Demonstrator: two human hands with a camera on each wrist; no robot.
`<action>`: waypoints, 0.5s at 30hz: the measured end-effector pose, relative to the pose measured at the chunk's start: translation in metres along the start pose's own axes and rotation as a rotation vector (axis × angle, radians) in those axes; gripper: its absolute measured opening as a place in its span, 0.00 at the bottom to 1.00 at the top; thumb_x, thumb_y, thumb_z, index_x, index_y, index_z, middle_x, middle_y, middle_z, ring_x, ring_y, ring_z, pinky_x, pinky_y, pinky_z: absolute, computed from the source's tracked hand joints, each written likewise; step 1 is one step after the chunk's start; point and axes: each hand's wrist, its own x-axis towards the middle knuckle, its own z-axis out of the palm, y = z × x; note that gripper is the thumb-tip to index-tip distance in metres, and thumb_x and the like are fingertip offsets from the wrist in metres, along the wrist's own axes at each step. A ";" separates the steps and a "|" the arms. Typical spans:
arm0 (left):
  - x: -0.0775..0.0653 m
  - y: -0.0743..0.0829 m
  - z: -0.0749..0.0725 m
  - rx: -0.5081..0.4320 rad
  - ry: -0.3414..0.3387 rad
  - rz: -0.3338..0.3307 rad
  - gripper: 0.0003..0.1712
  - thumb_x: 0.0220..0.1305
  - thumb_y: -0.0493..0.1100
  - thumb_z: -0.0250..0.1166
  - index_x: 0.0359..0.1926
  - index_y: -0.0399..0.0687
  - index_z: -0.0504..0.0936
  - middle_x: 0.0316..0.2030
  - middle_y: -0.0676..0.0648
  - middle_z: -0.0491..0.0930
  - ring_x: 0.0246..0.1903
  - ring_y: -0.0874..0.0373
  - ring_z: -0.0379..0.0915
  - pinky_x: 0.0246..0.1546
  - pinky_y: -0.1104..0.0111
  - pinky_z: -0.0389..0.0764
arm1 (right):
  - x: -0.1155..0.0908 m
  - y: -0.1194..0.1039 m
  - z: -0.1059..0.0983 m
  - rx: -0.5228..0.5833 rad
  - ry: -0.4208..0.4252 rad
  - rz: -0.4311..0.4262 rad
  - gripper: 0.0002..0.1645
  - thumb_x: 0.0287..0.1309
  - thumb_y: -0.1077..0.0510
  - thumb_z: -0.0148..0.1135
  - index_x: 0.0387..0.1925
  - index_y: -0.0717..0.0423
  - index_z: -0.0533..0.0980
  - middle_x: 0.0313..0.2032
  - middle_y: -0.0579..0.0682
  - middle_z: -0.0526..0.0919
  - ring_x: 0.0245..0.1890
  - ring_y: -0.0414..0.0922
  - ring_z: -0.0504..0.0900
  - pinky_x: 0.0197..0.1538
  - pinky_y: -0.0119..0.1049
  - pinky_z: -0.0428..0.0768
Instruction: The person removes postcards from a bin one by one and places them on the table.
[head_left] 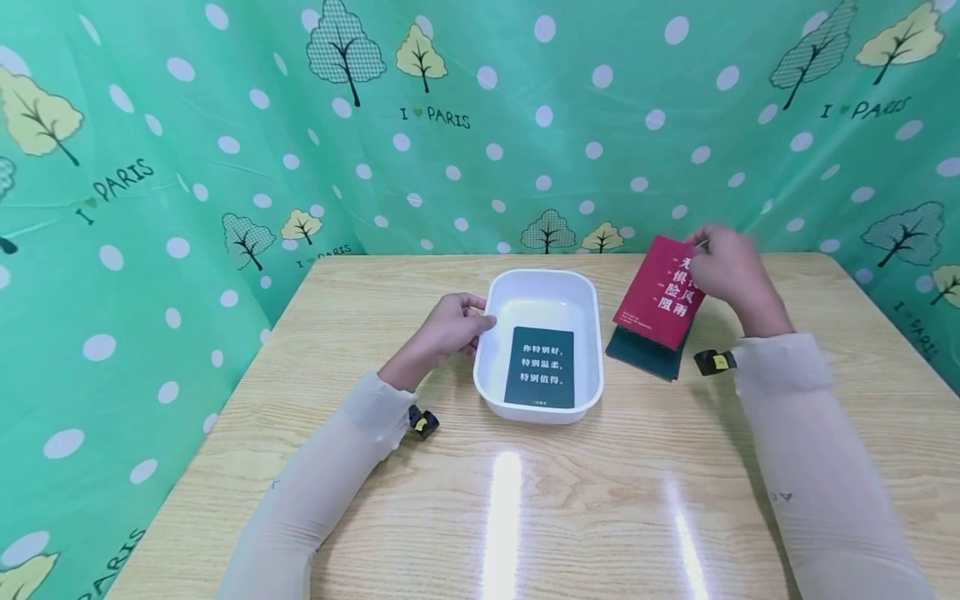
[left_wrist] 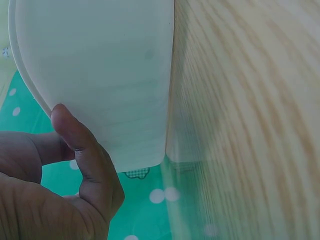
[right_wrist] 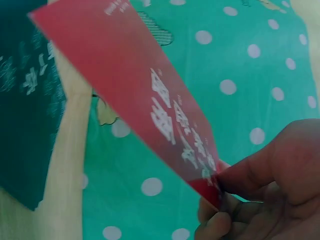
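A white plastic tub stands on the table, with a dark green card printed in white lying flat inside it. My left hand grips the tub's left rim, thumb over the edge, as the left wrist view also shows against the tub's pale wall. To the right of the tub, my right hand pinches a red card with white characters by its upper right corner. The red card is raised and tilted. Under it, dark green cards lie on the table, partly covered by the red one.
The wooden table reflects two bright light streaks near its front. Behind and to the left hangs a green curtain with white dots and trees. Each wrist wears a small black camera mount, one by the left sleeve, one by the right cuff.
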 end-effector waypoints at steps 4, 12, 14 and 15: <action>0.001 -0.002 0.000 -0.004 -0.001 0.002 0.16 0.67 0.40 0.63 0.53 0.42 0.72 0.31 0.41 0.77 0.21 0.54 0.76 0.18 0.65 0.80 | 0.003 0.007 0.006 -0.029 -0.106 0.027 0.23 0.65 0.66 0.42 0.59 0.74 0.64 0.49 0.70 0.70 0.44 0.63 0.72 0.39 0.51 0.80; 0.002 -0.004 0.000 -0.009 -0.002 0.008 0.17 0.67 0.40 0.63 0.53 0.42 0.72 0.32 0.41 0.78 0.21 0.53 0.76 0.18 0.66 0.80 | 0.010 0.018 0.019 -0.055 -0.264 0.025 0.23 0.60 0.68 0.41 0.57 0.74 0.63 0.46 0.68 0.70 0.42 0.60 0.71 0.37 0.45 0.76; 0.003 -0.004 -0.001 -0.013 -0.003 0.010 0.17 0.67 0.40 0.63 0.54 0.42 0.72 0.31 0.41 0.78 0.21 0.54 0.76 0.18 0.65 0.80 | 0.013 0.020 0.022 -0.071 -0.278 0.017 0.23 0.58 0.68 0.41 0.56 0.73 0.64 0.44 0.67 0.72 0.38 0.57 0.72 0.34 0.42 0.74; 0.003 -0.004 0.000 -0.014 -0.004 0.011 0.17 0.67 0.40 0.63 0.54 0.41 0.72 0.32 0.41 0.78 0.20 0.54 0.76 0.19 0.64 0.81 | 0.013 0.021 0.023 -0.080 -0.281 0.011 0.23 0.57 0.68 0.42 0.55 0.73 0.65 0.43 0.66 0.72 0.37 0.56 0.72 0.33 0.42 0.73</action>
